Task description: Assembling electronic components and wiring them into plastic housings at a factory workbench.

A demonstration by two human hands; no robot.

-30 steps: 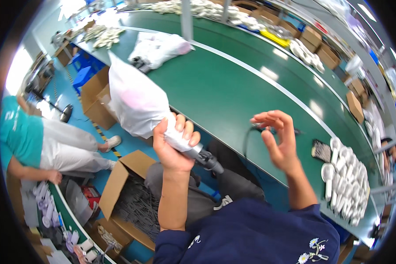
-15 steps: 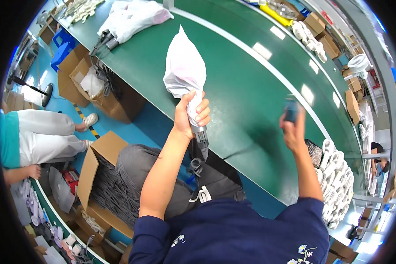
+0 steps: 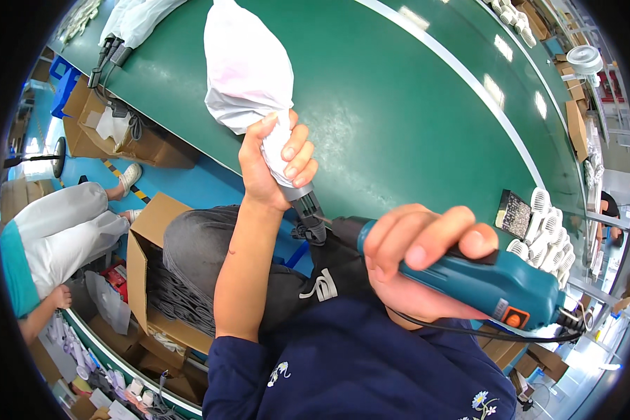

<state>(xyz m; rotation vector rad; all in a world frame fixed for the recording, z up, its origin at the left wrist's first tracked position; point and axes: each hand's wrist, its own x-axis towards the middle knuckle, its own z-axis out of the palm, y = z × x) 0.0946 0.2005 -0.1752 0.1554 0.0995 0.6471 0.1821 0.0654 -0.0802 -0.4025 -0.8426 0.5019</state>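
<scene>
A white-bagged device (image 3: 248, 66) is held aslant above the near edge of the green worktop (image 3: 378, 140), its covered head pointed away and its bare grey end piece (image 3: 303, 208) directed down toward the lap. The narrow part, bag included, is clenched in the left grip (image 3: 278, 157). A teal electric screwdriver (image 3: 493, 287) is grasped in the right grip (image 3: 420, 259), fingers wrapped over its body, and its thin bit (image 3: 323, 219) is aimed at the side of the grey end piece; whether contact is made cannot be told. Since the device is supported by one fist only, it could be twisted or pushed aside by the driver's torque, and the plastic could be scratched if the bit were seated at a slant. Slippage might also be caused by the loose bag film under the fingers, and the driver could be tugged by its black cable (image 3: 483, 334), looped below the wrist. On the worktop to the right, white brush-like parts (image 3: 546, 227) are piled beside a dark speckled tray (image 3: 514, 213); another bagged item (image 3: 140, 17) is laid at the far left. Below, dark cords (image 3: 189, 297) are heaped in a cardboard box (image 3: 137, 273).
</scene>
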